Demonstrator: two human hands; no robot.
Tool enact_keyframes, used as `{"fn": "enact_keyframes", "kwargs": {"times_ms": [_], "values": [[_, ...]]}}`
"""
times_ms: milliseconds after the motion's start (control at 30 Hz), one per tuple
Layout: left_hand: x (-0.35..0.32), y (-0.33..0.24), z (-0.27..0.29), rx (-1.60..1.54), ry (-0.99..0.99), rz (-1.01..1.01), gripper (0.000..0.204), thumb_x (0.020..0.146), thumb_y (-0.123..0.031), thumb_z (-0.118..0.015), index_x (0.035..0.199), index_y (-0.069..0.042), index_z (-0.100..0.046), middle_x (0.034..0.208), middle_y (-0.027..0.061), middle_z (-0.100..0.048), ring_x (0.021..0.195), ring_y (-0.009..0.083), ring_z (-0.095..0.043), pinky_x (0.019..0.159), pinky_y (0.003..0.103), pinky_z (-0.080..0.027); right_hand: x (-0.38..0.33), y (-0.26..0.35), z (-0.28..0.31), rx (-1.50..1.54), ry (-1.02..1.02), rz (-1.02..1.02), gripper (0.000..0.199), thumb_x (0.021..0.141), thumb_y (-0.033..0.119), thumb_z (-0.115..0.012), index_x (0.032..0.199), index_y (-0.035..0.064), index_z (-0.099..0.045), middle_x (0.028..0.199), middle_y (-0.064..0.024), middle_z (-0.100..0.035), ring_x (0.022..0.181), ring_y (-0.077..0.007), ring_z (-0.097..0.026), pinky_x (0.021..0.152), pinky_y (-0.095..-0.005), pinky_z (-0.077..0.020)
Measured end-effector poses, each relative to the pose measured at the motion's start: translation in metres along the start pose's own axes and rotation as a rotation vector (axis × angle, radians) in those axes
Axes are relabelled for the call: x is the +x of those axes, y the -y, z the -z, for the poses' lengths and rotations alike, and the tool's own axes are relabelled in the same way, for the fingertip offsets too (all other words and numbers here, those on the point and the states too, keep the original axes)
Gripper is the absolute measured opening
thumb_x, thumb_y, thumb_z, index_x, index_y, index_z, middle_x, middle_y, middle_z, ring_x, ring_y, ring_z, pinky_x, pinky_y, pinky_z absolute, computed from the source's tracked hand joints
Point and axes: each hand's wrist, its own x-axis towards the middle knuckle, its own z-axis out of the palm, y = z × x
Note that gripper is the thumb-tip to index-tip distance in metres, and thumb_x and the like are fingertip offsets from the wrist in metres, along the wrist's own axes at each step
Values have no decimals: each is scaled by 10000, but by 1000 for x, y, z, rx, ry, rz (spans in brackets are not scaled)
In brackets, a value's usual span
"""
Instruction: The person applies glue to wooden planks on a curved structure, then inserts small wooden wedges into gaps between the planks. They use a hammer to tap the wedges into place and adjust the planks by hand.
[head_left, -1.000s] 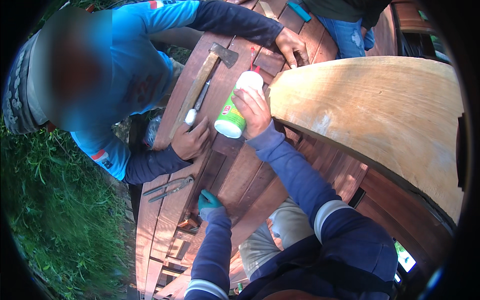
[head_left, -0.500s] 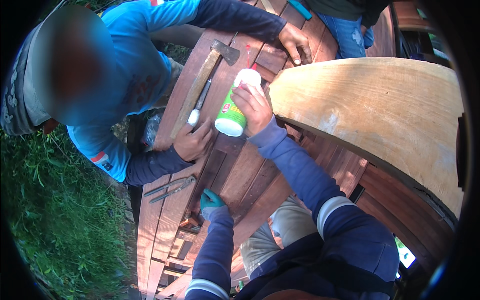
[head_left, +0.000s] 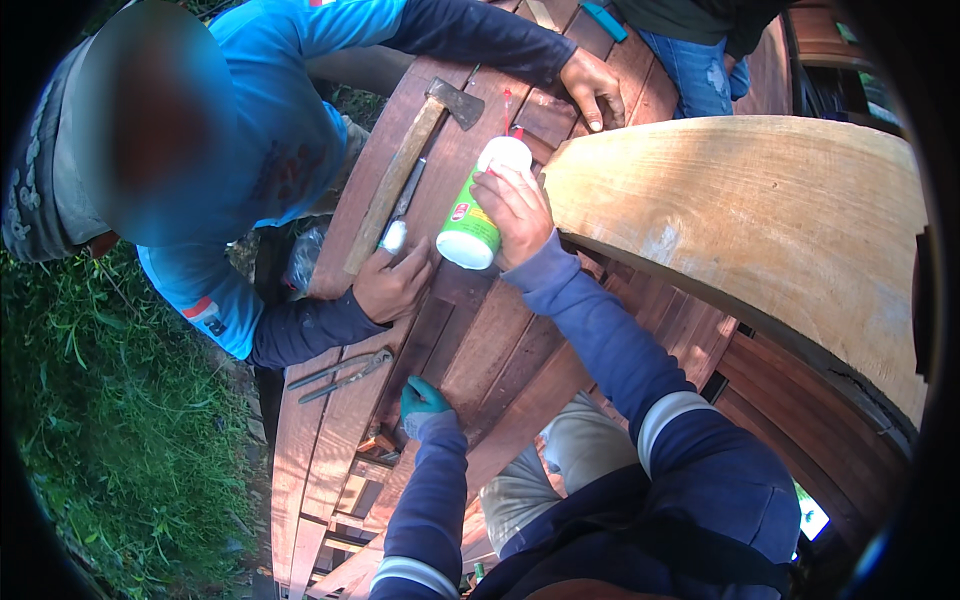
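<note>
My bare right hand [head_left: 515,212] grips a green and white squeeze bottle [head_left: 472,222] with a red nozzle. The bottle leans over the reddish planks, its white base toward me and the nozzle pointing away. Lower down, my left hand [head_left: 424,402], in a teal and grey glove, rests by the planks with its fingers curled in; anything inside them is hidden. Left of that hand lie metal pincers [head_left: 346,374]. Across from me, a co-worker's hand [head_left: 392,284] is beside the white end of a long, narrow metal tool [head_left: 408,192].
A hatchet [head_left: 402,172] with a wooden handle lies along the planks [head_left: 490,345]. One thick pale wood slab [head_left: 740,190] extends to the right. The co-worker's other hand [head_left: 592,88] touches the planks near its tip. Another person's jeans [head_left: 690,72] show beyond. Grass [head_left: 130,430] borders the left side.
The view has shifted slightly. My right hand keeps its hold on the bottle, and my left hand stays in place. Otherwise nothing visibly differs.
</note>
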Motion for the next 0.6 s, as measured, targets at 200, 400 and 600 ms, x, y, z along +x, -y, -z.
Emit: {"fn": "enact_keyframes", "kwargs": {"times_ms": [200,400,600], "values": [[0,0,0,-9,-2,2,497,1051,-406,-463,815,-8,-642,762,234,-658,692,428,-631,618,521,-463,0,1,1,-21,-18,-6,310,799,77,-644,1104,35,-673,1197,-118,-666,1200,-326,-600,1086,-528,-421],[0,2,-1,-23,-4,-9,495,1047,-406,-468,822,-1,-645,770,239,-661,698,430,-635,617,521,-464,-3,-1,0,-62,-28,-2,380,721,49,-721,1096,20,-674,1192,-130,-668,1185,-334,-613,1055,-503,-449],[1,4,-3,-31,0,-2,487,1043,-401,-478,830,0,-655,770,240,-662,695,426,-637,616,519,-467,-3,0,0,-85,-44,-5,425,677,46,-761,1092,14,-677,1181,-136,-672,1177,-335,-620,1045,-491,-458]]}}
